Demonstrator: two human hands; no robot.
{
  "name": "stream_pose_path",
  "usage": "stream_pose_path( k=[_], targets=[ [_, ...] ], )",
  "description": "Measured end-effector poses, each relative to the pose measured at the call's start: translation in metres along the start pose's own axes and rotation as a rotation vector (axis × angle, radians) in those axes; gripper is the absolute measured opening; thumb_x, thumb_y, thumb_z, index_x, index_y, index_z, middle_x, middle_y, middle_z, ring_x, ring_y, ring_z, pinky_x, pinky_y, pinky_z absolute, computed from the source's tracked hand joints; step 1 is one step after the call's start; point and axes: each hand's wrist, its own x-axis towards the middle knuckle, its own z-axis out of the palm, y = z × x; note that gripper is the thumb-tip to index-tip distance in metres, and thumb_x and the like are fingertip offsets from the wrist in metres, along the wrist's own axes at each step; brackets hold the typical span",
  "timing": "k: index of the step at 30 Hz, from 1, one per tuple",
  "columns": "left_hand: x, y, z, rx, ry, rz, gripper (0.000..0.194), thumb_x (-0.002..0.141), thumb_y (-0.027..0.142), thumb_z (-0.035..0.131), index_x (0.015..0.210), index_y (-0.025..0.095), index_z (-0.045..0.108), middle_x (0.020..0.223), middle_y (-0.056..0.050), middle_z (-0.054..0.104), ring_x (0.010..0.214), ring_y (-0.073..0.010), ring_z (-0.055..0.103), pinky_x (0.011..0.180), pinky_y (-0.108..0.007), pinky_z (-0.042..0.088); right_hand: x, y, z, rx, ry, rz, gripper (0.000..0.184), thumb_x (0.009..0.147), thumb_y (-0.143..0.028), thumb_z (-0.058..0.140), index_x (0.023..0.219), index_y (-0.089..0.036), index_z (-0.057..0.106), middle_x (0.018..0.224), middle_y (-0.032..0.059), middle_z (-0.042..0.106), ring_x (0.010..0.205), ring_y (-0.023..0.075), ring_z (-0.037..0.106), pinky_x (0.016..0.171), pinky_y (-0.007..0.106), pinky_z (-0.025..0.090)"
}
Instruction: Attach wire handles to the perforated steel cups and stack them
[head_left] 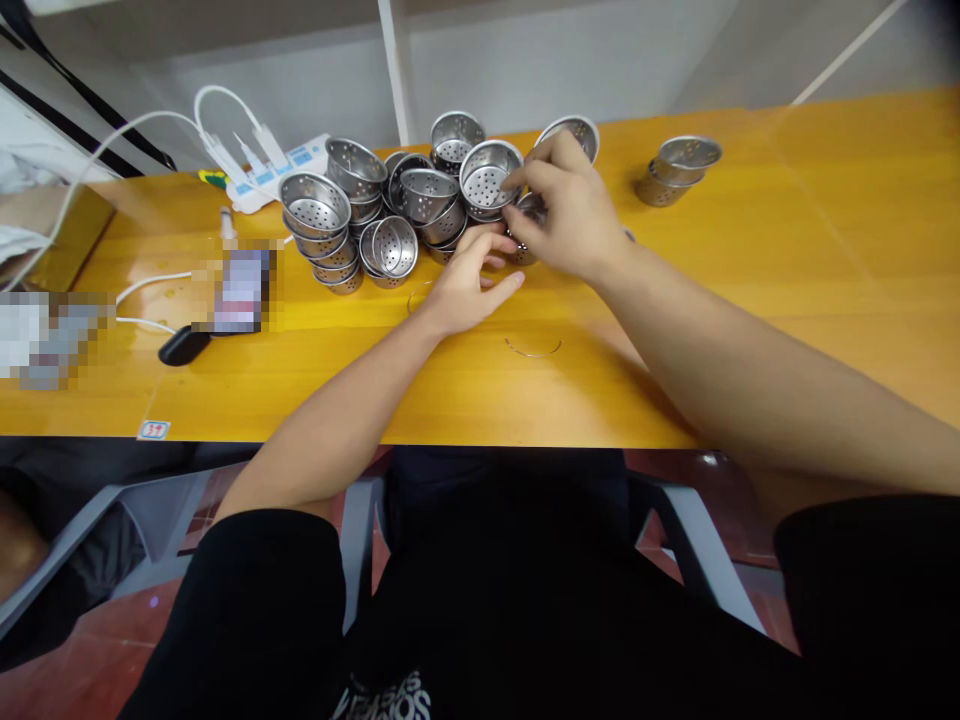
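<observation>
Perforated metal cups stand in stacks and a jumble at the back of the table. My right hand (566, 205) pinches the right rim of an upright perforated metal cup (487, 185), a fingertip inside it and the thumb below. Another metal cup (581, 135) is partly hidden behind that hand, and one more lies under its fingers. My left hand (472, 285) is open in front of the pile, fingers apart, close to the cups and holding nothing visible. A thin curved wire (534, 353) lies on the table in front of my hands.
A stack of cups (315, 210) stands left of the pile; a small stack (686, 160) sits at the right. Farther left are a white power strip (281, 170) with cables, a phone (241, 290) and a black object (184, 345). The wooden table (825, 250) meets a wall behind.
</observation>
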Motion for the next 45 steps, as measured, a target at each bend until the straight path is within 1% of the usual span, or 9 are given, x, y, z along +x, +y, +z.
stream_pose_path(
  k=[10, 15, 17, 21, 24, 28, 36, 41, 45],
  targets=[
    [0.0, 0.009, -0.004, -0.03, -0.009, -0.049, 0.038, 0.112, 0.03, 0.089, 0.148, 0.027, 0.077, 0.176, -0.015, 0.075, 0.137, -0.0264, 0.085, 0.113, -0.044, 0.08, -0.01, -0.004, -0.014, 0.017, -0.031, -0.014, 0.05, 0.087, -0.064, 0.111, 0.132, -0.059, 0.091, 0.151, 0.0053, 0.085, 0.166, 0.0499, 0.066, 0.117, 0.077, 0.074],
    [-0.001, 0.013, -0.004, -0.014, -0.023, -0.048, 0.032, 0.115, 0.027, 0.085, 0.146, 0.025, 0.076, 0.169, -0.015, 0.078, 0.137, -0.0267, 0.087, 0.113, -0.044, 0.08, -0.025, 0.003, -0.041, 0.002, 0.062, -0.061, 0.037, 0.105, -0.056, 0.103, 0.14, -0.055, 0.094, 0.158, 0.0044, 0.08, 0.116, 0.0367, 0.072, 0.112, 0.065, 0.069],
    [-0.001, 0.013, -0.004, 0.006, -0.014, -0.033, 0.033, 0.114, 0.027, 0.085, 0.147, 0.026, 0.076, 0.169, -0.015, 0.078, 0.137, -0.0268, 0.088, 0.113, -0.044, 0.08, -0.033, 0.01, -0.047, 0.047, 0.045, -0.034, 0.039, 0.102, -0.058, 0.108, 0.139, -0.053, 0.096, 0.157, 0.0051, 0.081, 0.108, 0.0345, 0.069, 0.106, 0.063, 0.068],
    [-0.001, 0.012, -0.005, 0.039, 0.005, -0.028, 0.036, 0.113, 0.026, 0.086, 0.147, 0.025, 0.077, 0.173, -0.016, 0.077, 0.135, -0.0263, 0.089, 0.11, -0.043, 0.082, -0.043, 0.017, -0.038, 0.087, -0.017, -0.019, 0.049, 0.09, -0.068, 0.115, 0.132, -0.05, 0.097, 0.144, 0.0088, 0.087, 0.122, 0.0426, 0.077, 0.11, 0.066, 0.072],
    [0.0, 0.01, -0.007, 0.031, 0.011, -0.034, 0.036, 0.111, 0.025, 0.086, 0.146, 0.024, 0.078, 0.179, -0.018, 0.075, 0.134, -0.0254, 0.089, 0.109, -0.042, 0.082, -0.045, 0.014, -0.024, 0.039, -0.042, -0.038, 0.051, 0.09, -0.072, 0.111, 0.133, -0.049, 0.096, 0.143, 0.0114, 0.088, 0.143, 0.0514, 0.078, 0.125, 0.074, 0.071],
    [0.001, 0.009, -0.007, -0.006, 0.002, -0.023, 0.034, 0.111, 0.025, 0.086, 0.144, 0.023, 0.077, 0.179, -0.018, 0.074, 0.133, -0.024, 0.088, 0.108, -0.039, 0.081, -0.043, 0.013, -0.011, -0.049, -0.081, -0.086, 0.047, 0.097, -0.066, 0.104, 0.141, -0.05, 0.095, 0.15, 0.0128, 0.087, 0.152, 0.0541, 0.075, 0.138, 0.08, 0.063],
    [0.001, 0.009, -0.005, -0.006, 0.007, -0.037, 0.029, 0.11, 0.017, 0.085, 0.138, 0.023, 0.079, 0.167, -0.013, 0.077, 0.131, -0.0209, 0.086, 0.106, -0.033, 0.079, -0.046, 0.017, -0.008, -0.375, -0.229, -0.14, 0.049, 0.119, -0.055, 0.077, 0.162, -0.037, 0.089, 0.162, 0.0187, 0.083, 0.153, 0.0545, 0.076, 0.132, 0.082, 0.063],
    [0.001, 0.012, -0.006, -0.011, 0.007, -0.041, 0.023, 0.112, 0.017, 0.084, 0.133, 0.022, 0.079, 0.155, -0.011, 0.081, 0.127, -0.0192, 0.087, 0.102, -0.03, 0.077, -0.046, 0.009, -0.019, -0.391, -0.216, -0.109, 0.051, 0.122, -0.059, 0.069, 0.167, -0.041, 0.086, 0.168, 0.0174, 0.082, 0.158, 0.0557, 0.073, 0.132, 0.086, 0.062],
    [0.003, 0.013, -0.007, -0.013, -0.011, -0.054, 0.016, 0.113, 0.014, 0.082, 0.126, 0.022, 0.08, 0.142, -0.009, 0.088, 0.118, -0.017, 0.088, 0.099, -0.029, 0.075, -0.046, 0.004, -0.054, -0.401, -0.035, -0.003, 0.029, 0.122, -0.044, 0.066, 0.134, -0.036, 0.09, 0.141, 0.02, 0.088, 0.139, 0.0466, 0.081, 0.127, 0.074, 0.068]
  ],
)
